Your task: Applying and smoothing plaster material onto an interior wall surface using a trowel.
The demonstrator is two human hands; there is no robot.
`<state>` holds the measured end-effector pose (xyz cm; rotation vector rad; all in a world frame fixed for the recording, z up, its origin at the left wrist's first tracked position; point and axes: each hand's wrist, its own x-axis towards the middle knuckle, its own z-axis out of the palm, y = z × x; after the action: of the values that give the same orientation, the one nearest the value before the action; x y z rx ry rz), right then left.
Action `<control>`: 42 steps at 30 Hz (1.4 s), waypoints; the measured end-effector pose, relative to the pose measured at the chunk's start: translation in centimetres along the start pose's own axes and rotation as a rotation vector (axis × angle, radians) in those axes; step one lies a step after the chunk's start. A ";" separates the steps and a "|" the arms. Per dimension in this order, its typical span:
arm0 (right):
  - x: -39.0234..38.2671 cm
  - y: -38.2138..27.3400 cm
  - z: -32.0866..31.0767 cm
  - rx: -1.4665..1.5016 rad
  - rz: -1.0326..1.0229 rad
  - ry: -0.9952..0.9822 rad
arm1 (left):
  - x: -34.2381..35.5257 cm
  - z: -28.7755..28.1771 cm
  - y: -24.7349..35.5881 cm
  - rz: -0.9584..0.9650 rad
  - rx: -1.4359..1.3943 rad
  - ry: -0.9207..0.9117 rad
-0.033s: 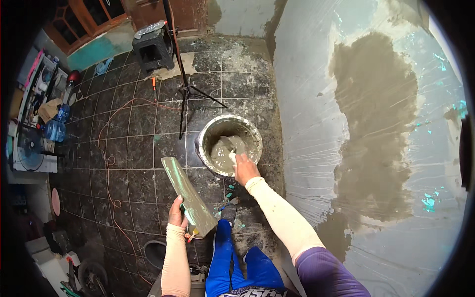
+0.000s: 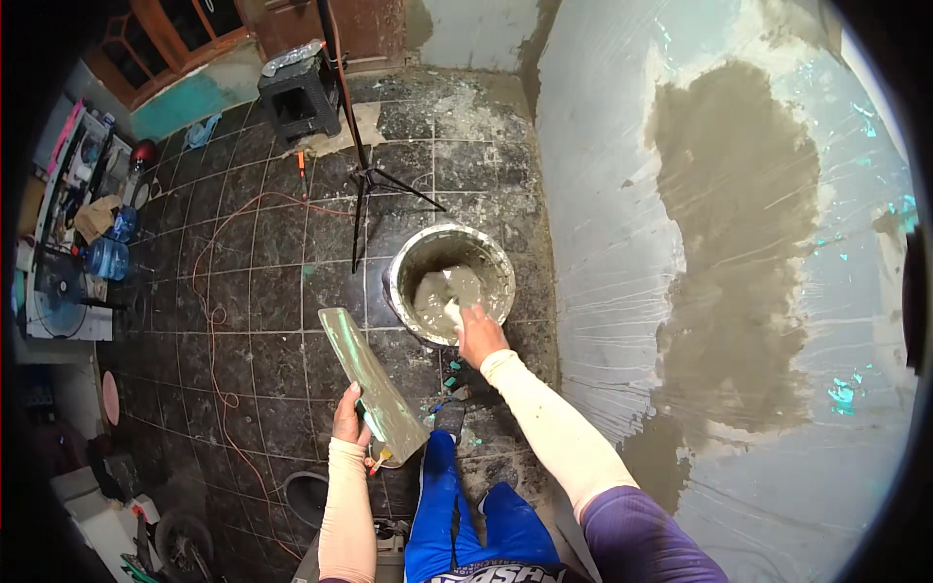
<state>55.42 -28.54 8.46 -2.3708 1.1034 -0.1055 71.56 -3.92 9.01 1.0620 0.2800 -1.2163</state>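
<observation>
My left hand [image 2: 347,413] grips a long, flat plastering board [image 2: 364,374], smeared with grey-green compound and held tilted beside the bucket. My right hand [image 2: 479,333] is closed on the pale handle of a small trowel [image 2: 453,309], down inside a round bucket [image 2: 398,255] with a crusted pale rim. Wet grey compound [image 2: 432,291] lies in the bucket, and the trowel's blade is partly coated in it, so its shape is hard to make out. My feet stand just short of the bucket.
A black tripod [image 2: 369,178] and dark step stool [image 2: 292,102] stand beyond. A patched wall [image 2: 612,194] runs along the right. An orange cord [image 2: 224,398] crosses the tiled floor [image 2: 272,360]. Cluttered shelving [image 2: 44,311], water jugs [image 2: 107,257] and an empty-looking basin [image 2: 304,497] are leftward.
The trowel and the compound around it have shifted slightly in the bucket under my right hand. My left hand and the board look almost the same.
</observation>
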 end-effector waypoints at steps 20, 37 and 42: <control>-12.4 4.9 -7.9 1.448 0.576 0.150 | 1.0 9.3 1.5 -0.056 -0.120 -0.165; -31.8 -0.4 -20.4 0.336 0.009 0.557 | -4.7 22.4 -2.1 -0.011 -0.223 -0.398; -35.5 -0.3 -19.7 0.233 -0.077 0.605 | -6.3 24.0 -3.5 -0.017 -0.263 -0.465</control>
<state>26.54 -10.63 30.67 -2.2164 1.1744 -0.9752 57.90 -18.67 24.04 0.5311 0.0830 -1.3607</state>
